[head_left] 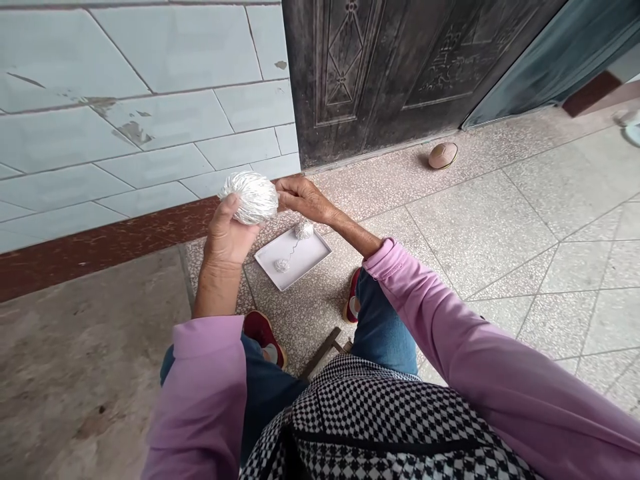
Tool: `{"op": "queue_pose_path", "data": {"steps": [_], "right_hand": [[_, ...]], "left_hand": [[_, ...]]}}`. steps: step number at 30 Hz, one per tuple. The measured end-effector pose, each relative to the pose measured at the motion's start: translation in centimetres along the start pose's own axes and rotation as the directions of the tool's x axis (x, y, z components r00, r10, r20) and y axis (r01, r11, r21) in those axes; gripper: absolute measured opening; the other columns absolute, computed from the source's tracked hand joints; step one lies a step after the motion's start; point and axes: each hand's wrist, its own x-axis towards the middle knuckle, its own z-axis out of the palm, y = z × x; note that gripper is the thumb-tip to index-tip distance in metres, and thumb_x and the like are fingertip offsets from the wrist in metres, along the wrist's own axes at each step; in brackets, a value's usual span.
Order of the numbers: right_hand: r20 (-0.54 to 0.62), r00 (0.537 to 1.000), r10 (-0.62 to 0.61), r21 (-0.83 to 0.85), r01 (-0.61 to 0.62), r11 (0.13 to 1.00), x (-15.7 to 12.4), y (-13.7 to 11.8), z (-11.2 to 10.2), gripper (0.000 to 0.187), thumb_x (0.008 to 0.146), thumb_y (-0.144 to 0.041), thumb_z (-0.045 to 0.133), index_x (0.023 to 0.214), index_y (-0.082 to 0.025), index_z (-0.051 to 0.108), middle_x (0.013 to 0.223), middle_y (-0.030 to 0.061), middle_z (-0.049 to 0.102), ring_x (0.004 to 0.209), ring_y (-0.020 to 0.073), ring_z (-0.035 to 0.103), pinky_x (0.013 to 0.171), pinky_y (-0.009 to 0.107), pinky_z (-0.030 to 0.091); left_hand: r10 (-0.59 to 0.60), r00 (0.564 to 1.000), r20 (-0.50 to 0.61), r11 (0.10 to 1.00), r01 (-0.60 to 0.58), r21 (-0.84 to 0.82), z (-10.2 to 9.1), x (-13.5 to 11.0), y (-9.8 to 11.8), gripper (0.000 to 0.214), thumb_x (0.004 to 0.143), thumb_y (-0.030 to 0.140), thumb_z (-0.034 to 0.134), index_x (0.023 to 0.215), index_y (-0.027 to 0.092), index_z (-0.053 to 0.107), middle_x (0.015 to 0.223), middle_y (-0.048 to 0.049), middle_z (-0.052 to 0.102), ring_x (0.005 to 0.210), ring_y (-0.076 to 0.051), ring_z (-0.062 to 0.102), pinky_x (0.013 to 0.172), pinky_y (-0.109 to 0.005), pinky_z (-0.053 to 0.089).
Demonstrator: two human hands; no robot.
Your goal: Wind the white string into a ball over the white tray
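My left hand (227, 233) is closed round a large ball of silvery white thread (251, 197), held up in front of me. My right hand (303, 197) is beside the ball on its right, fingers pinched at its surface, apparently on the thread. Below them a white tray (310, 260) lies on the floor with two small balls of the same thread, one at its far edge (303, 230) and one near its front (282, 265), joined by a thin strand.
I sit low, knees apart, red shoes (265, 337) on the speckled tile floor. A tiled wall with a dark red skirting (100, 247) stands at left, a dark metal door (380, 73) ahead. A small oval ball (443, 155) lies by the door.
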Motion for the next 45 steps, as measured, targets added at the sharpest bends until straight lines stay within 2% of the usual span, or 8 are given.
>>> {"op": "queue_pose_path", "data": {"steps": [6, 13, 19, 23, 26, 36, 40, 45], "right_hand": [[-0.062, 0.996, 0.07, -0.105, -0.076, 0.992, -0.7, -1.8, 0.5, 0.037, 0.125, -0.011, 0.069, 0.09, -0.021, 0.062, 0.089, 0.0001, 0.066, 0.093, 0.019, 0.058, 0.091, 0.032, 0.043], [0.117, 0.99, 0.081, -0.076, -0.073, 0.994, -1.7, -2.7, 1.6, 0.038, 0.131, -0.01, 0.066, 0.094, -0.017, 0.07, 0.083, -0.0039, 0.058, 0.087, 0.0158, 0.053, 0.088, 0.033, 0.041], [0.166, 0.986, 0.028, -0.008, -0.027, 1.0, -2.2, -3.5, 1.9, 0.048, 0.131, -0.008, 0.071, 0.086, -0.021, 0.06, 0.08, -0.0065, 0.051, 0.082, 0.0149, 0.047, 0.083, 0.034, 0.037], [0.131, 0.986, 0.098, 0.019, -0.102, 0.995, -2.6, -4.8, 1.2, 0.051, 0.13, -0.014, 0.078, 0.082, -0.021, 0.063, 0.076, -0.0058, 0.05, 0.08, 0.0141, 0.045, 0.081, 0.035, 0.038], [0.131, 0.982, 0.133, 0.017, -0.137, 0.99, -2.7, -5.4, 0.8, 0.053, 0.13, -0.023, 0.083, 0.081, -0.022, 0.063, 0.075, -0.005, 0.052, 0.08, 0.015, 0.046, 0.08, 0.035, 0.039], [0.414, 0.91, -0.011, -0.14, 0.076, 0.987, -3.3, -3.8, 2.1, 0.05, 0.126, -0.004, 0.072, 0.082, -0.021, 0.056, 0.077, -0.0033, 0.057, 0.081, 0.0158, 0.049, 0.081, 0.033, 0.036], [0.339, 0.94, -0.03, -0.071, 0.057, 0.996, -3.1, -3.4, 1.3, 0.051, 0.128, -0.01, 0.075, 0.082, -0.021, 0.057, 0.079, -0.0035, 0.057, 0.082, 0.0153, 0.051, 0.081, 0.032, 0.038], [0.19, 0.981, -0.036, 0.049, 0.028, 0.998, -2.6, -2.5, -0.1, 0.047, 0.132, -0.037, 0.083, 0.09, -0.018, 0.07, 0.08, -0.004, 0.056, 0.081, 0.0146, 0.047, 0.079, 0.033, 0.038]], "left_hand": [[-0.004, 1.0, 0.027, 0.993, 0.0, 0.12, -1.4, 1.0, 0.2, 0.093, 0.07, 0.083, 0.115, 0.126, 0.024, 0.07, 0.157, -0.022, 0.083, 0.182, -0.056, 0.05, 0.127, -0.069, 0.07], [0.02, 0.994, -0.111, 0.993, -0.007, 0.114, -3.0, 1.9, 0.3, 0.111, 0.063, 0.089, 0.117, 0.142, 0.029, 0.068, 0.174, -0.0157, 0.076, 0.176, -0.052, 0.055, 0.115, -0.057, 0.069], [0.038, 0.992, -0.12, 0.983, -0.016, 0.185, -3.9, 2.4, -0.6, 0.101, 0.067, 0.082, 0.12, 0.135, 0.026, 0.07, 0.16, -0.0145, 0.08, 0.16, -0.045, 0.066, 0.113, -0.055, 0.069], [0.102, 0.991, -0.081, 0.957, -0.075, 0.279, -4.4, 2.9, -1.7, 0.091, 0.074, 0.079, 0.119, 0.132, 0.027, 0.07, 0.144, -0.0099, 0.081, 0.141, -0.037, 0.077, 0.111, -0.052, 0.072], [0.12, 0.991, -0.063, 0.94, -0.093, 0.328, -4.7, 3.0, -2.0, 0.086, 0.08, 0.079, 0.117, 0.134, 0.03, 0.07, 0.143, -0.0081, 0.082, 0.142, -0.037, 0.077, 0.109, -0.051, 0.072], [-0.119, 0.981, -0.151, 0.969, 0.149, 0.199, -4.5, 2.7, -1.8, 0.106, 0.068, 0.1, 0.108, 0.133, 0.028, 0.065, 0.158, -0.0127, 0.081, 0.154, -0.044, 0.066, 0.106, -0.056, 0.069], [-0.056, 0.983, -0.177, 0.974, 0.093, 0.209, -4.3, 2.8, -2.1, 0.105, 0.061, 0.083, 0.121, 0.135, 0.028, 0.07, 0.152, -0.0112, 0.083, 0.144, -0.04, 0.074, 0.104, -0.053, 0.071], [0.052, 0.995, -0.089, 0.877, -0.003, 0.48, -4.0, 2.8, -2.8, 0.101, 0.066, 0.08, 0.123, 0.137, 0.027, 0.074, 0.138, -0.0084, 0.085, 0.134, -0.038, 0.079, 0.11, -0.052, 0.069]]}}
